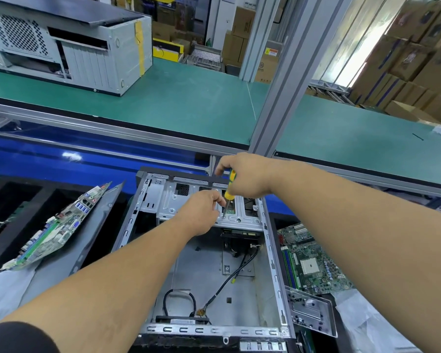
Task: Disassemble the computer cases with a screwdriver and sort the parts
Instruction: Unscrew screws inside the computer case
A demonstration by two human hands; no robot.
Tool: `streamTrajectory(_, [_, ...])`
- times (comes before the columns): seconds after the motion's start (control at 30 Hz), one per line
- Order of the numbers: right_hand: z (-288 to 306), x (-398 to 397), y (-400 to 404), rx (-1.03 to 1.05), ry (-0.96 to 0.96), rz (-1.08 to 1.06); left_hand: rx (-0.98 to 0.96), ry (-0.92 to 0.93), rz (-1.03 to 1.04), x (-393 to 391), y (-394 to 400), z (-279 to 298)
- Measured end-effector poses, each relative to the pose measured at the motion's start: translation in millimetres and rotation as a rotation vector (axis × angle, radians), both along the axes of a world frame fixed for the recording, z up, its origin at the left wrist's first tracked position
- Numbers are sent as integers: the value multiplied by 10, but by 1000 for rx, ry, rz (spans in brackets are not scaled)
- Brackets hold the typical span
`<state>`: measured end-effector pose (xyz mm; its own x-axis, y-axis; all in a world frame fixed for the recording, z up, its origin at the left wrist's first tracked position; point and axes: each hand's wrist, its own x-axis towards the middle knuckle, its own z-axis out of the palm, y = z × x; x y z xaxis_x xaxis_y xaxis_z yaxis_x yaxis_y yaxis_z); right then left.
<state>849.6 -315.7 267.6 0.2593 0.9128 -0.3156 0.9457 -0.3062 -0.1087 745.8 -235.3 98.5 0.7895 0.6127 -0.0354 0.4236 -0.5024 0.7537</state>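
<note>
Both my forearms reach forward over the open computer case (206, 263), which lies on its side before me with loose black cables (229, 278) on its floor. Left hand (201, 212) has its fingers curled, pinching at the drive bracket (242, 217) beside the screwdriver tip. Right hand (247, 174) grips the yellow screwdriver (230, 186) upright, tip on a bracket screw. Circuit boards (313, 263) flank the case.

No legible text on anything
</note>
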Motion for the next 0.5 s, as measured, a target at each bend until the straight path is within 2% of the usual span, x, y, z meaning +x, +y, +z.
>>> streamTrajectory(0.1, [-49,-43,-9,21,-361,65,17,13,-1,-2,-9,-8])
streamTrajectory(0.13, [-68,-43,-10,44,-410,68,24,13,-1,1,-14,-8])
streamTrajectory(0.17, [-69,-35,-17,50,-385,51,36,13,-2,4,-21,-5])
streamTrajectory(0.27, [-24,1,-32,37,-48,32,84,23,-5,3,-43,4])
streamTrajectory(0.3, [3,1,-37,28,12,41,90,26,-9,2,-47,5])
streamTrajectory(0.37, [-16,-4,-36,31,7,35,102,30,-22,5,-48,4])
streamTrajectory(0.4, [-35,-17,-31,52,-42,20,110,34,-30,8,-46,4])
streamTrajectory(0.5, [-74,-48,-41,23,-409,54,117,41,-32,11,-50,9])
